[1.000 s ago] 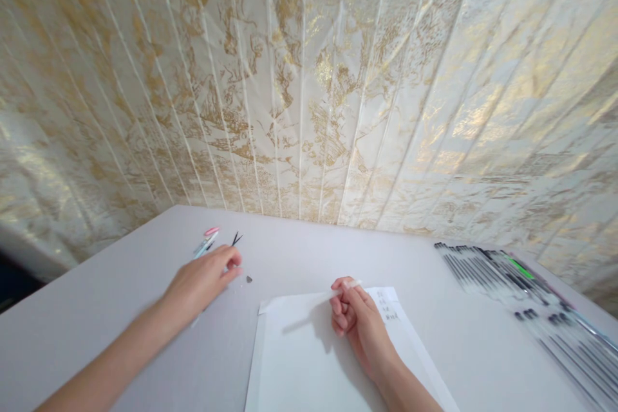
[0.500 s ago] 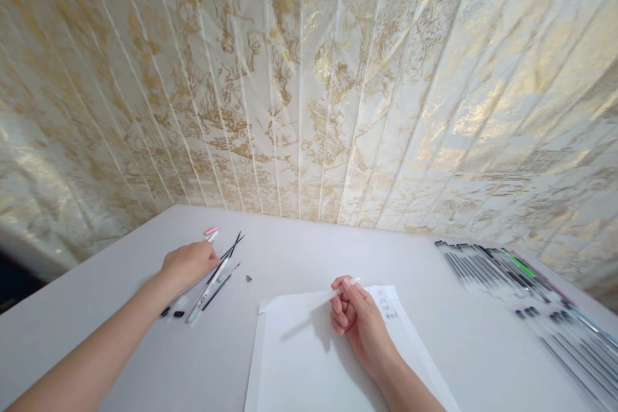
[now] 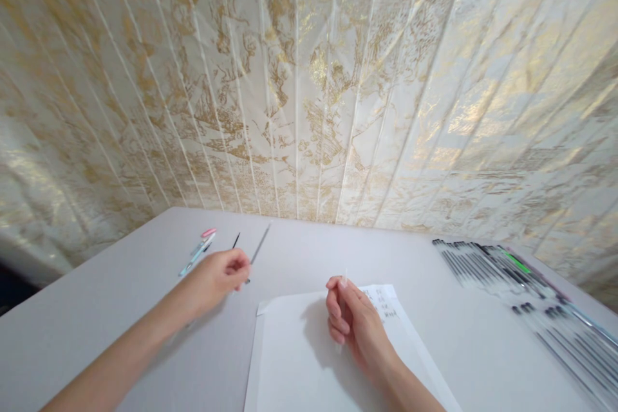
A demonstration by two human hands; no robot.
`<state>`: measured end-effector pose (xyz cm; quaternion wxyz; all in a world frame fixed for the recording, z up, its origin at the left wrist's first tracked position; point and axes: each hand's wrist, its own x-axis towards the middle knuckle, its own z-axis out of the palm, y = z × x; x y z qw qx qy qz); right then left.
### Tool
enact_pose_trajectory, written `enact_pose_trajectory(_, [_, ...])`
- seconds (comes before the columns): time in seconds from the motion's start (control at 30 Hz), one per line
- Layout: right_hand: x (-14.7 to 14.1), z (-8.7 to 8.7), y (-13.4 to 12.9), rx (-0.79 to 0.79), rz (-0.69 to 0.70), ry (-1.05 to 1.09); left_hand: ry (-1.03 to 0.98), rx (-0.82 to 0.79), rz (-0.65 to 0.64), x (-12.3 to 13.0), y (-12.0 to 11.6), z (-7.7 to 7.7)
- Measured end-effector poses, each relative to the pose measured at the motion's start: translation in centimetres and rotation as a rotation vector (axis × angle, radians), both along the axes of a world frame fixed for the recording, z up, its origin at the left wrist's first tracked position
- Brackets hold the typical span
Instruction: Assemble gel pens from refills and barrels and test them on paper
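My left hand (image 3: pixel 229 271) is closed, its fingertips pinching a thin grey pen refill (image 3: pixel 262 243) that slants up and away to the right. Behind that hand the dark tip of another thin stick (image 3: pixel 236 240) shows; the hand and forearm hide most of the pen parts around it. Above the paper, my right hand (image 3: pixel 351 312) curls round a slim translucent pen barrel (image 3: pixel 346 274), whose ends stick out above and below the fingers. Under the right hand lies white paper (image 3: pixel 290 347), with handwriting near its top right corner.
Light blue and pink pens (image 3: pixel 196 259) lie at the table's far left. On the right, rows of refills with dark ends (image 3: pixel 463 262) and further pen parts (image 3: pixel 570 347) are laid out, a bright green piece (image 3: pixel 515 262) among them. A gold-patterned curtain (image 3: pixel 299 109) hangs behind the table.
My left hand has moved right and lifted a grey refill from the loose parts. In my right hand the barrel has turned from nearly level to nearly upright.
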<state>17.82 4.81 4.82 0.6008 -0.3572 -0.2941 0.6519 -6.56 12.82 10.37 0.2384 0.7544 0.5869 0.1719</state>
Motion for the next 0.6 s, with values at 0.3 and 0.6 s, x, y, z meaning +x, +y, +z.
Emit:
enact_pose_trajectory(0.3, [-0.8,0.8,-0.6,-0.065,0.020,-0.161,-0.583,-0.411,-0.321,8.0,-6.3,-3.2])
enact_pose_trajectory(0.6, [-0.8,1.0,-1.0,-0.057,0.213,-0.296,-0.813,-0.447,-0.166,8.4,-3.0,0.5])
